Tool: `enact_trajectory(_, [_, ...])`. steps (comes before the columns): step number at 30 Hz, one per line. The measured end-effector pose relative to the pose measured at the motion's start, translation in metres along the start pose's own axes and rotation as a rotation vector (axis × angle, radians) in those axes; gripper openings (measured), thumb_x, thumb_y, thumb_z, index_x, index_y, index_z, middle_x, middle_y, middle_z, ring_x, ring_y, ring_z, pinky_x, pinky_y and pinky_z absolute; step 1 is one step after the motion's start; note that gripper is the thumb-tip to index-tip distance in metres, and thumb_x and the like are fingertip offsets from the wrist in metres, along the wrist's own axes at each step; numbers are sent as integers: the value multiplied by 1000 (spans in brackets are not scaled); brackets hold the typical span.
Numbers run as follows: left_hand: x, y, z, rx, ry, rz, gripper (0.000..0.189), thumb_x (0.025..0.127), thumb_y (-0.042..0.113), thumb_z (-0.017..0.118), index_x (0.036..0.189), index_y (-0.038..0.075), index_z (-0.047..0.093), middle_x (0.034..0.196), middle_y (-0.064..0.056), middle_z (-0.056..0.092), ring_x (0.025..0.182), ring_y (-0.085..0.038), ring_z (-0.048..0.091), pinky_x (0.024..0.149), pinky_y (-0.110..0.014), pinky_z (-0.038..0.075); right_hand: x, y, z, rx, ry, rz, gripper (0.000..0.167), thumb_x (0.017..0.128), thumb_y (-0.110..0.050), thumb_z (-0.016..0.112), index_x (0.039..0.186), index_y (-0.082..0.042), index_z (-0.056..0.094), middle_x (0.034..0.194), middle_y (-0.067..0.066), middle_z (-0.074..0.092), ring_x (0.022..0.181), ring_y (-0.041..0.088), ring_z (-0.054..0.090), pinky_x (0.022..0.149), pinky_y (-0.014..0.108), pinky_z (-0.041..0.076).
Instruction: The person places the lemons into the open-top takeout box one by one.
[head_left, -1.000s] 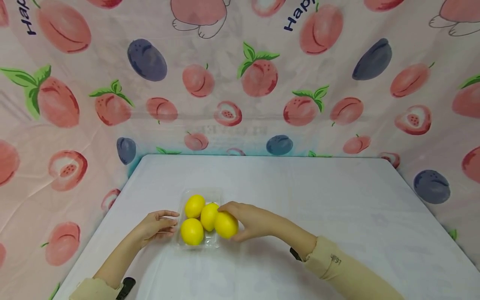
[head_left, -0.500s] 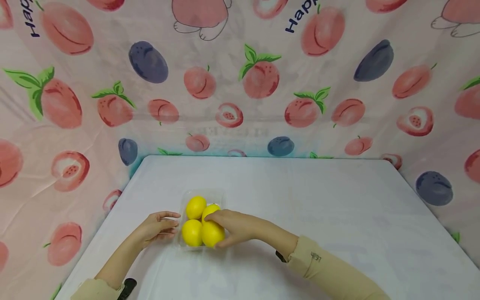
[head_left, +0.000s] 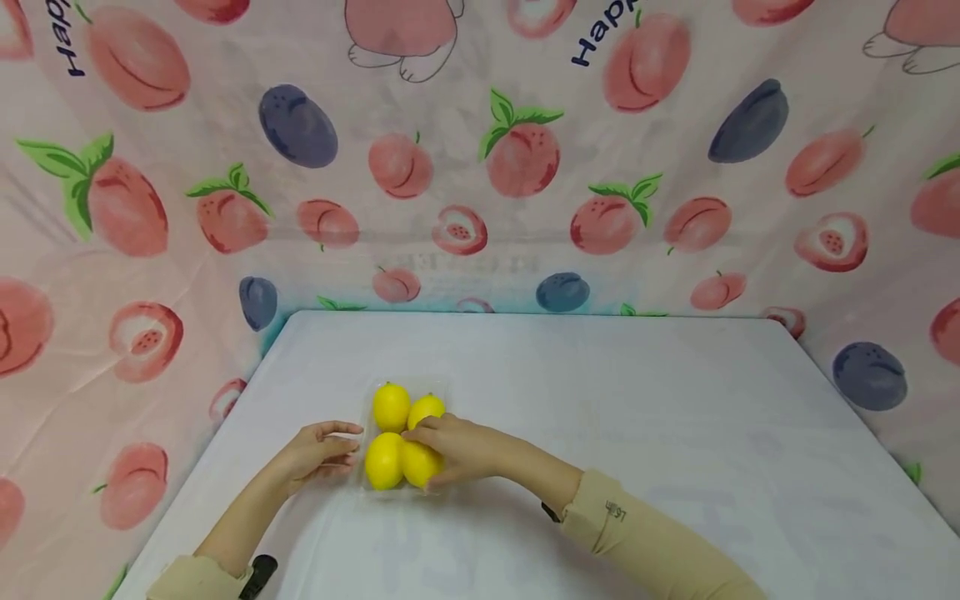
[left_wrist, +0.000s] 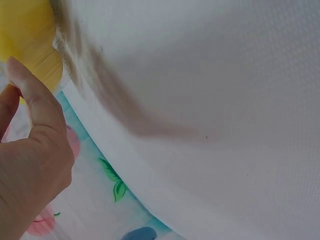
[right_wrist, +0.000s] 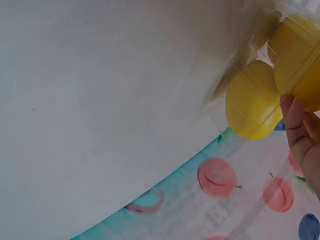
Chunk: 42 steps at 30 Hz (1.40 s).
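Note:
Four-sided and clear, a plastic container (head_left: 397, 496) stands on the white table with several yellow lemons in it. My right hand (head_left: 465, 450) holds the near-right lemon (head_left: 420, 463) from above, fingers and thumb curled on it inside the container. Beside it lies the near-left lemon (head_left: 383, 462). Behind are the far-left lemon (head_left: 391, 407) and the far-right lemon (head_left: 426, 409), the latter partly covered by my right fingers. My left hand (head_left: 311, 454) is at the container's left side with loosely bent fingers; whether they touch the wall cannot be told.
The white tabletop (head_left: 637, 400) stretches out to the right and behind the container. A pink cloth (head_left: 465, 167) printed with peaches and dark blue fruit hangs at the back and sides. Dark bands show at both wrists, below the beige sleeves (head_left: 637, 533).
My right hand has moved left and brought its lemon into the container's near-right corner. The middle lemon has shifted to the far right. My left hand has stayed about where it was.

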<state>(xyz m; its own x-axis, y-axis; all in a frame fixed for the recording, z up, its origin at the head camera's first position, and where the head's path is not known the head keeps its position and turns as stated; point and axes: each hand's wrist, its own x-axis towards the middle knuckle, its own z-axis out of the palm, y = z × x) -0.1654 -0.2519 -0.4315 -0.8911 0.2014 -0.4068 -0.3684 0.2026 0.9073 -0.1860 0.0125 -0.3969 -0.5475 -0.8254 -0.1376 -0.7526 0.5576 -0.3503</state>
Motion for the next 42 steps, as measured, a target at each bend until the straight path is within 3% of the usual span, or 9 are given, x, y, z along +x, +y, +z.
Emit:
enact_trajectory(14, [1, -1, -1, 0, -5, -3, 42, 94, 10, 55, 128, -12, 44, 82, 3, 65, 68, -7, 63, 67, -20, 58, 9, -6, 9, -41, 61, 83, 65, 75, -29, 79, 135, -23, 53, 135, 6, 50, 115, 21, 52, 98, 29, 48])
enact_trajectory(19, [0, -2, -2, 8, -2, -7, 40, 94, 10, 55, 127, -10, 46, 81, 4, 65, 67, -7, 62, 67, -20, 58, 9, -4, 14, -117, 71, 28, 58, 82, -30, 72, 136, -21, 52, 136, 9, 49, 114, 23, 54, 95, 28, 50])
enact_trajectory(23, [0, -3, -1, 4, 2, -6, 38, 94, 10, 56, 126, -9, 48, 81, 4, 65, 67, -7, 63, 67, -21, 58, 9, -1, 16, -191, 93, -34, 46, 89, -26, 64, 133, -17, 55, 131, 8, 52, 104, 18, 57, 90, 19, 50])
enact_trajectory(29, [2, -2, -2, -6, -3, 2, 38, 93, 10, 56, 126, -9, 47, 81, 4, 64, 67, -7, 63, 66, -21, 58, 11, -6, 16, -249, 118, -20, 39, 86, -23, 68, 124, -15, 62, 120, 3, 58, 97, 15, 56, 84, 16, 48])
enact_trajectory(42, [2, -2, -3, -3, -5, 5, 41, 94, 11, 56, 127, -10, 46, 83, 3, 64, 69, -7, 63, 68, -21, 58, 8, 0, 19, -154, 173, 2, 42, 86, -23, 69, 125, -11, 60, 124, 1, 62, 110, 15, 55, 93, 21, 45])
